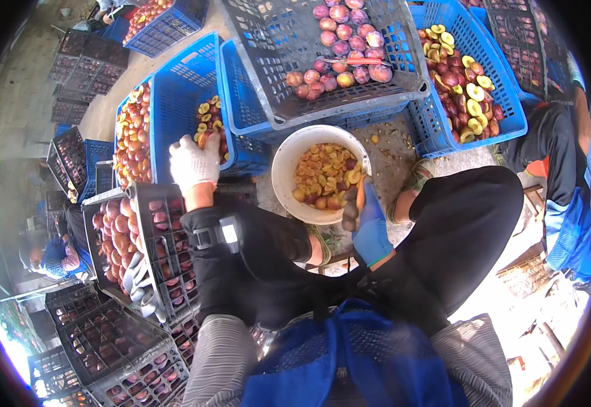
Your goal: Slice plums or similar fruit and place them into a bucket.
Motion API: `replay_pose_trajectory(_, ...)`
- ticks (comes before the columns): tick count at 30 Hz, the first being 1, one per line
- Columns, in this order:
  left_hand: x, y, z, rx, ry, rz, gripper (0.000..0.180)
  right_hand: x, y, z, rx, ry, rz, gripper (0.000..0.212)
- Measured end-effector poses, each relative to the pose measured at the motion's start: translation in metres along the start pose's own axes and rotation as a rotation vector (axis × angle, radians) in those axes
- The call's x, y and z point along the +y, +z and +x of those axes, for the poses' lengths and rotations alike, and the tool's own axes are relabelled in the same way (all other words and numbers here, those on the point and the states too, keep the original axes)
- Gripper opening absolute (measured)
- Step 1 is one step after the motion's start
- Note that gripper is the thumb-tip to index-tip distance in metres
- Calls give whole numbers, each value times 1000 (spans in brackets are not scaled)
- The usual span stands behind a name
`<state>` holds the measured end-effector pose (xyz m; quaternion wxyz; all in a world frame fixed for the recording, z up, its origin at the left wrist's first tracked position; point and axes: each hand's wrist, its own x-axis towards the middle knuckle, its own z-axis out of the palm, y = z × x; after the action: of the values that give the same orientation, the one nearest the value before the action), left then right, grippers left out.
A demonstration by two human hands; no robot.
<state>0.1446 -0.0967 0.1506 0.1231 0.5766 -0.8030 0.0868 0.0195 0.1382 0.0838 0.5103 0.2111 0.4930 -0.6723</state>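
My left hand (195,163), in a white knit glove, reaches over the near edge of a blue crate (183,81) holding halved plums (211,117). Its fingers are closed, with a reddish-orange plum half (212,142) at their tips. My right hand (369,220), in a blue glove with dark-stained fingers, is closed at the right rim of a white bucket (283,166). Whatever that hand holds is hidden by its curled fingers. Inside the bucket lie yellow-brown plum pieces (326,169). A red-handled knife (356,61) rests on whole plums (339,32) in a black crate (261,74) ahead.
Another blue crate (516,125) of halved plums stands ahead right. At my left are a crate of plums (116,227) with metal spoon-like tools (139,281) and stacked black crates (102,332). Co-workers sit at the right (553,149) and far left (61,258).
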Motion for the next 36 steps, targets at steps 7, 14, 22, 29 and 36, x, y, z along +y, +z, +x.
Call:
replay_pose_trajectory(7,72,64,-58,-914,657,-163,23,-21,-8,3,4,-89,8,40)
replay_pose_trajectory(14,96,145,-99,-1101,1028,261,20,-28,-13,5,-114,-41,-15,40)
replay_pose_trajectory(22,98,118,-88,-1219,646,-179,22,-28,-12,0,5,-70,-22,42)
replay_pose_trajectory(29,89,46,-83,-1272,-522,-1343,25,-2,-5,-16,-117,-189,-566,43)
replay_pose_trajectory(36,81,13,-114,-968,-769,-1941,24,39,-1,-16,-280,-712,-1004,36)
